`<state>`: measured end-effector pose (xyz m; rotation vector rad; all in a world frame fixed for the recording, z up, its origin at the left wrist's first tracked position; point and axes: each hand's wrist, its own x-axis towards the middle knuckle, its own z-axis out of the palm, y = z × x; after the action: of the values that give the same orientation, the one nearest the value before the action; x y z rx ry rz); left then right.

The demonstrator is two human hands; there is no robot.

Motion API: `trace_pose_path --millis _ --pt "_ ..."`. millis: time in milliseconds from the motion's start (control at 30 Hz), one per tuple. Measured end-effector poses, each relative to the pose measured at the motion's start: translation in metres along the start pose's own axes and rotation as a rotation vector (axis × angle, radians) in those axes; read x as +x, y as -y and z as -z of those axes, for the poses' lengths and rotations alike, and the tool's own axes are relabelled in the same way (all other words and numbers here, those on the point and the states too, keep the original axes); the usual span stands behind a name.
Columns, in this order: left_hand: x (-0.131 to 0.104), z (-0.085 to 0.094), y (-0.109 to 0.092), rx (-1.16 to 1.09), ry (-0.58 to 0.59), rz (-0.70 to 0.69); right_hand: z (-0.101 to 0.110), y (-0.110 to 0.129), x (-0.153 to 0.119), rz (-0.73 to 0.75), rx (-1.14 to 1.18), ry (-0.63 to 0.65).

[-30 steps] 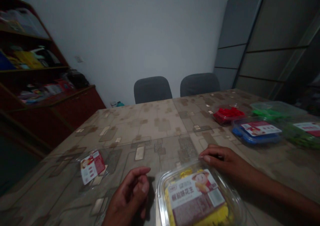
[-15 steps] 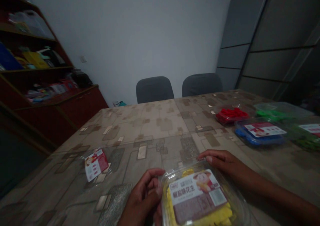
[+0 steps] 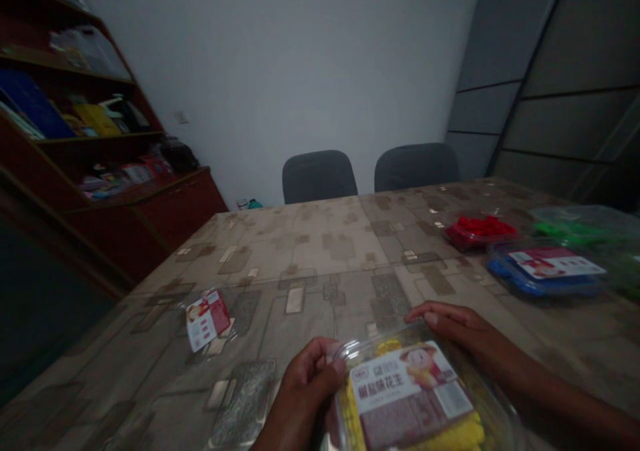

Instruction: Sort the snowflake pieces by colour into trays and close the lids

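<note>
A clear plastic container (image 3: 415, 398) with a printed label on its lid sits at the bottom of the view, with yellow pieces inside. My left hand (image 3: 310, 378) grips its left edge, thumb on top and fingers curled at the side. At the far right corner, my right hand (image 3: 450, 321) holds the rim, its index finger fairly straight and thumb beside it. The container's near edge is cut off by the frame.
A clear lid with a red and white label (image 3: 207, 321) lies on the table at left. Further right stand a container of red pieces (image 3: 480, 230), a labelled container of blue pieces (image 3: 545, 268) and a container with green pieces (image 3: 575, 231). Two grey chairs (image 3: 320, 176) are behind the table.
The whole view has shifted, so everything appears further right. Both hands stay on the container, and the left thumb now lies further over its edge.
</note>
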<state>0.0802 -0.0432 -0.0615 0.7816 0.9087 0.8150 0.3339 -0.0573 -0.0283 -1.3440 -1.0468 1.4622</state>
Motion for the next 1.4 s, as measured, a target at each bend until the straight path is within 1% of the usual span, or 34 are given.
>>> trace_pose_path --millis 100,233,400,567,667,800,967,1100,1200,1267,1400 --pt "0.001 0.003 0.002 -0.015 0.006 0.009 -0.004 -0.001 -0.002 -0.027 0.064 0.018" --pt "-0.001 0.001 -0.001 -0.029 -0.009 0.021 -0.006 -0.002 -0.002 -0.059 0.12 -0.006" --pt "-0.002 0.0 -0.004 0.027 -0.051 0.044 -0.005 -0.002 0.003 -0.07 0.168 0.015" --pt "-0.003 -0.001 -0.005 0.011 -0.029 0.041 -0.007 -0.001 0.004 -0.089 0.188 0.032" --pt "-0.003 -0.002 -0.004 -0.026 -0.011 0.015 -0.006 0.002 -0.001 -0.105 0.141 -0.002" --pt "-0.005 -0.001 -0.001 -0.035 -0.022 0.022 -0.004 0.001 -0.005 -0.066 0.033 -0.031" --pt "-0.009 -0.001 0.002 -0.017 -0.071 0.019 -0.005 -0.009 0.001 -0.031 0.049 -0.045" --pt "-0.01 -0.001 0.002 0.006 -0.061 0.009 -0.008 -0.01 0.003 -0.031 0.055 -0.085" --pt "-0.009 -0.001 0.0 -0.02 -0.061 0.047 -0.009 -0.007 -0.001 -0.02 0.088 -0.069" --pt "-0.009 -0.001 -0.001 -0.026 -0.065 0.069 -0.009 -0.004 -0.005 -0.027 0.116 -0.029" --pt "-0.011 -0.002 0.0 -0.055 -0.078 0.088 -0.007 -0.002 -0.01 -0.002 0.046 0.002"
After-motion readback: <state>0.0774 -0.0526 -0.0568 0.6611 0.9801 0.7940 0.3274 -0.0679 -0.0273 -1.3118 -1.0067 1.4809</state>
